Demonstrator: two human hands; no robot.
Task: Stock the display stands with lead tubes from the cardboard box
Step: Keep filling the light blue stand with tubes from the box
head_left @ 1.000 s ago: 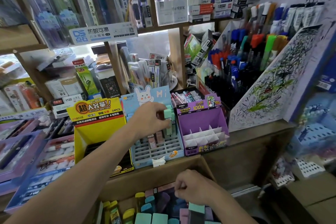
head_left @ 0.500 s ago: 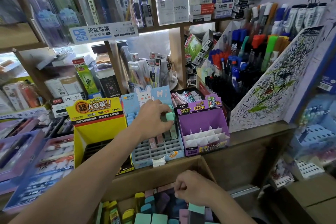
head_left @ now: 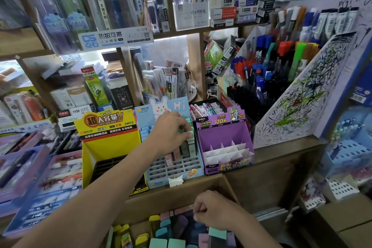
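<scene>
Left hand: my left hand [head_left: 171, 131] is reaching far across the shelf, its fingers [head_left: 186, 127] pinching a mint-green lead tube [head_left: 190, 134] at the right side of the blue display stand [head_left: 173, 159].
Blue display stand: it is sitting between the yellow stand [head_left: 108, 137] on the left and the purple stand [head_left: 223, 143] on the right; a few pink and green tubes are standing in its far slots, while the near grid slots are showing empty.
Purple stand: its white dividers [head_left: 225, 152] are standing with nothing in them.
Right hand: my right hand [head_left: 214, 210] is resting near me in the cardboard box [head_left: 177, 195], knuckles up, fingers curled down among the tubes; I cannot tell whether they are gripping one.
Cardboard box: it is lying below the shelf edge, holding loose lead tubes [head_left: 173, 231] in yellow, teal, purple and mint.
Right of the scene: a scribbled test board [head_left: 302, 96] is leaning against a rack of markers [head_left: 267, 66].
</scene>
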